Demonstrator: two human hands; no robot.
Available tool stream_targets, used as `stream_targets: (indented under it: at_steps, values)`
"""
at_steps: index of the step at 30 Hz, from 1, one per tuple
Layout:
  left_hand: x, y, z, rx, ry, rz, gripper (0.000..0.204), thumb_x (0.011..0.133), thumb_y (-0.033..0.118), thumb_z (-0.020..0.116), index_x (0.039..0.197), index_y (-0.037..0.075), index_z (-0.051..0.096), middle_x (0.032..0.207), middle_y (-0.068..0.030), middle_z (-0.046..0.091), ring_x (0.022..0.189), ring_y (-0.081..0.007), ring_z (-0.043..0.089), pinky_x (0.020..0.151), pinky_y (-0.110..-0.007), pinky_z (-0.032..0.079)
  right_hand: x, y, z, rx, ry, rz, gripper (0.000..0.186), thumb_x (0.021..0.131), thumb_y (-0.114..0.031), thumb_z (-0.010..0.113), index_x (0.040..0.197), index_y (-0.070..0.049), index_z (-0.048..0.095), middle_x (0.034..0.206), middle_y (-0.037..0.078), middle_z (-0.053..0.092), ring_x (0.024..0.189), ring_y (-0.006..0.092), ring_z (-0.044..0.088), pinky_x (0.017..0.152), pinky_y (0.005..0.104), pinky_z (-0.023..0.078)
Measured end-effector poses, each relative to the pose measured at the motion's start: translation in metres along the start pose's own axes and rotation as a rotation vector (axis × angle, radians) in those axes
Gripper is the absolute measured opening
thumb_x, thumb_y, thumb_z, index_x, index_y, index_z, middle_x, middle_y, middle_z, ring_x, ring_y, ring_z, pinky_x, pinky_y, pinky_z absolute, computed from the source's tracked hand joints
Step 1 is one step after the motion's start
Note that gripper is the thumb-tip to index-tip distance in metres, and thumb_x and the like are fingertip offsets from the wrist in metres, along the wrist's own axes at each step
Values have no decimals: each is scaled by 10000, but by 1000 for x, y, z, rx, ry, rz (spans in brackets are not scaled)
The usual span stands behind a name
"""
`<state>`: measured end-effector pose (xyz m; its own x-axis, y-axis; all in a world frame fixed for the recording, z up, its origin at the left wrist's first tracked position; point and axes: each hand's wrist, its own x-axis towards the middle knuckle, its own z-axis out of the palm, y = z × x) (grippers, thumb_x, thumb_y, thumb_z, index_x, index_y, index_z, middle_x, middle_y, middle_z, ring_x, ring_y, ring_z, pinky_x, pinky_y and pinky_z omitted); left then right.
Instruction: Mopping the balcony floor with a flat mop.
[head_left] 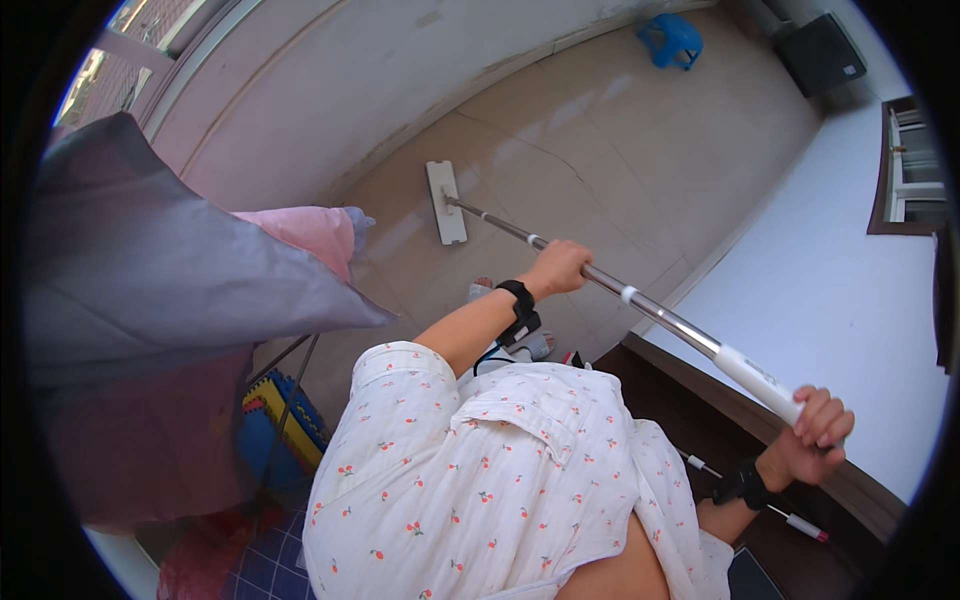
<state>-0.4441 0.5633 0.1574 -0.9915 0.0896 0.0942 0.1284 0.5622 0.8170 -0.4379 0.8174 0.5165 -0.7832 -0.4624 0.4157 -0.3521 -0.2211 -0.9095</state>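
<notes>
Across the view runs a flat mop (680, 327) with a metal pole and white grip, its white rectangular head (446, 203) lying on the tiled floor ahead. My left hand (560, 268) is wrapped round the middle of the pole, knuckles up. Higher on the shaft, my right hand (815, 437) grips the end of the white handle at the right. Black bands circle both wrists. The mop's underside is hidden.
Grey and pink cloths (200, 260) hang close on my left, above folded colourful foam mats (285, 420). Far off stands a blue plastic stool (670, 42) near a black box (820, 57). A white wall (790, 320) with a dark base borders the right.
</notes>
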Motion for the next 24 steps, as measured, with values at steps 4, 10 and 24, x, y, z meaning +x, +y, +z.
stream_targets:
  at_steps: [4,10,24]
  values:
    - [7,73,51,-123,-211,140,112,671,182,639,723,91,601,756,-102,605,786,-326,583,685,-428,463,-73,-63,-66,184,236,-86,353,809,-284,670,654,-163,376,593,-54,384,537,61,428,685,270,354]
    - [6,157,127,-153,-498,390,213,723,268,668,834,91,630,811,-101,622,827,-319,594,708,-420,467,-124,-120,-113,189,172,-93,290,840,-191,603,673,-150,369,488,-43,353,435,58,408,614,249,362]
    - [-44,68,11,-209,-191,40,118,671,190,599,678,91,536,706,-117,583,744,-350,568,625,-456,442,-8,-71,37,105,300,-49,281,882,-187,512,659,-146,346,482,-43,343,401,66,342,565,258,356]
